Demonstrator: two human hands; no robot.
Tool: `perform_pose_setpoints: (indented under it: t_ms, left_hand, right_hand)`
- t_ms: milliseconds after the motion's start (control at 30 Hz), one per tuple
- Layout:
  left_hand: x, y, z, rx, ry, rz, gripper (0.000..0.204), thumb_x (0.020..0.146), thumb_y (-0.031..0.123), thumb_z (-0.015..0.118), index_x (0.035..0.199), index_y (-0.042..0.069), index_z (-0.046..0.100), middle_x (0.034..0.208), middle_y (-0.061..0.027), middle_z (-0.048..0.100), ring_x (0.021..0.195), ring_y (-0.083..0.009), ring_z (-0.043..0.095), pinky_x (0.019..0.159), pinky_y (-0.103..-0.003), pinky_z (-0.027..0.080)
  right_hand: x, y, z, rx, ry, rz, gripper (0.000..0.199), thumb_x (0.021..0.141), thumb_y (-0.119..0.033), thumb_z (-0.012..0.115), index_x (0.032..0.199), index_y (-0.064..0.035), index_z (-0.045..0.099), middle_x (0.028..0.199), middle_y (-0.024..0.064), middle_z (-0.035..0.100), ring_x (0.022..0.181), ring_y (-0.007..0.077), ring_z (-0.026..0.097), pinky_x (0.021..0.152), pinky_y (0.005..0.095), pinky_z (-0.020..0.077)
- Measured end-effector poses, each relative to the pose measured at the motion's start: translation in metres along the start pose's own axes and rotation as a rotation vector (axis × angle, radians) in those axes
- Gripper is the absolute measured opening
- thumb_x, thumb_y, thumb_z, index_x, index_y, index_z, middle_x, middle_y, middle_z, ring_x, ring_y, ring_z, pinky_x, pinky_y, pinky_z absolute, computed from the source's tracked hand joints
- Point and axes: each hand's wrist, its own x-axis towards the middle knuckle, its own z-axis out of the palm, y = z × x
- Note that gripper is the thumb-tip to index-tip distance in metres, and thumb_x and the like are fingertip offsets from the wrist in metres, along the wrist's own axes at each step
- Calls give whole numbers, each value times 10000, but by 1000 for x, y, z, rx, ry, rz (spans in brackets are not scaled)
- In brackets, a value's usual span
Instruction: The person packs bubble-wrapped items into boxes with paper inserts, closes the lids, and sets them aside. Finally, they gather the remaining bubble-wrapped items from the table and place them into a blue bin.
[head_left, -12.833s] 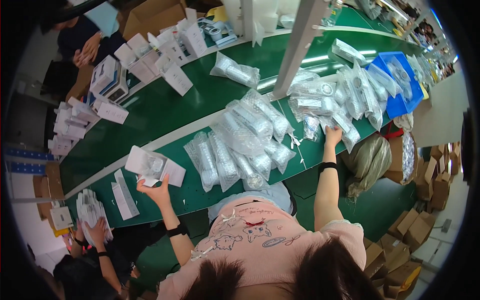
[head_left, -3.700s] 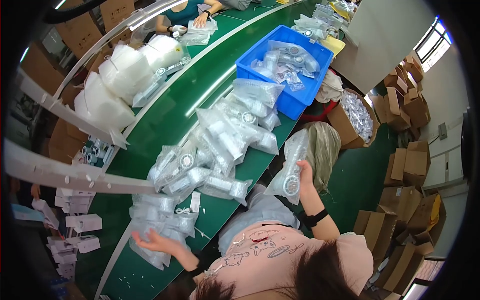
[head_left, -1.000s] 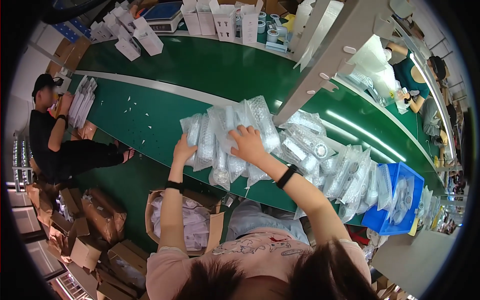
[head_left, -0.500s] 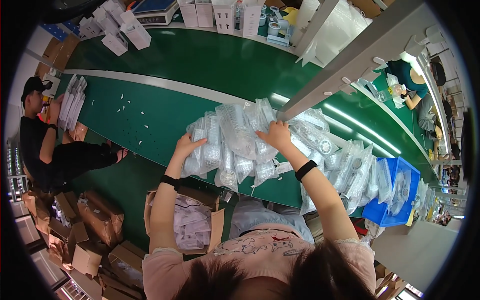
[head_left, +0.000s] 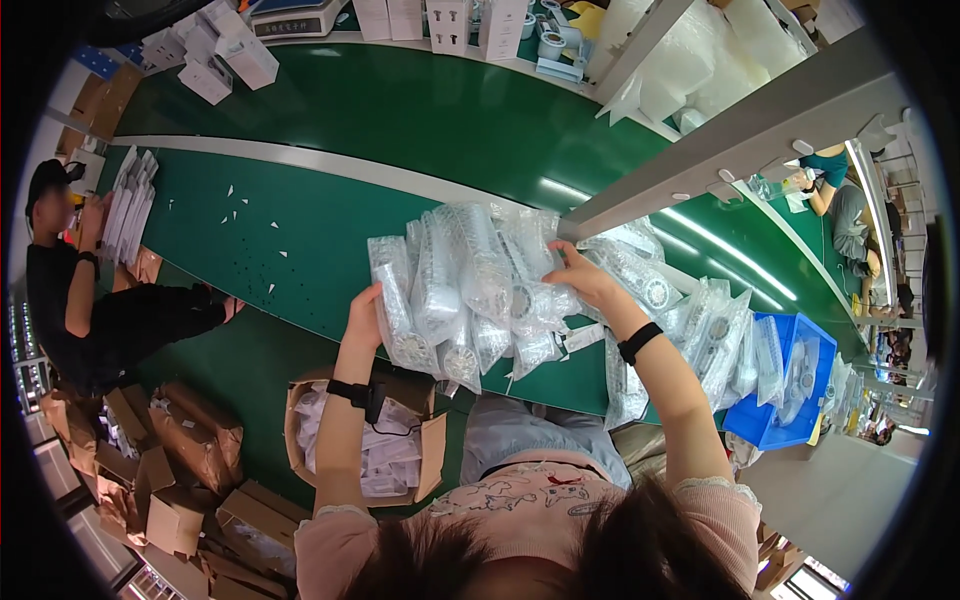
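Note:
A pile of clear bubble-wrap packets (head_left: pixel 480 255) lies on the green table in front of me, with whitish parts dimly visible inside. At its left side my left hand (head_left: pixel 364 318) grips the outermost packet (head_left: pixel 398 315); its thumb shows, while the other fingers are hidden behind the plastic. My right hand (head_left: pixel 585 277) presses against the pile's right side, thumb and index finger curved round the bags' edge. The packets stand bunched and overlapping between my hands. Beside the right hand lies a white label tag (head_left: pixel 583 338).
More packets (head_left: pixel 715 335) lie rightward, near a blue bin (head_left: pixel 765 425). A grey metal post (head_left: pixel 690 160) slants over the table. An open carton (head_left: pixel 432 455) of white pieces sits below. Paper scraps (head_left: pixel 228 215) dot the table. Another person (head_left: pixel 75 290) holds flat white packs at left.
My hands have drawn the pile's packets closer together and more upright. The left hand has moved lower on the outer packet, its thumb now along the edge. The right hand has shifted slightly right.

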Motion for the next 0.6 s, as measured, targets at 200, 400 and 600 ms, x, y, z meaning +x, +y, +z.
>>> perform_pose_setpoints:
  t_ms: [200, 400, 600]
  left_hand:
    - [8, 2, 30, 62, 139, -108, 454, 758, 263, 555, 1122, 8, 461, 1049, -123, 548, 941, -260, 532, 825, -380, 426]
    - [23, 4, 42, 108, 14, -276, 423, 766, 230, 551, 1127, 27, 465, 1028, -115, 562, 916, -257, 551, 798, -370, 447]
    - [8, 3, 62, 183, 14, -373, 400, 770, 208, 542, 1118, 24, 471, 1023, -123, 561, 930, -248, 550, 807, -370, 445]
  right_hand:
    - [3, -10, 8, 382, -165, 111, 840, 699, -155, 651, 1331, -87, 101, 1245, 169, 374, 1129, 232, 408, 914, 336, 359]
    - [9, -6, 7, 587, -356, 130, 888, 747, -204, 629, 1343, -125, -24, 1320, 124, 275, 1175, 223, 358, 958, 347, 331]
    - [-5, -13, 19, 608, -362, 261, 918, 792, -195, 587, 1324, -178, -159, 1363, 101, 205, 1198, 217, 330, 975, 366, 314]
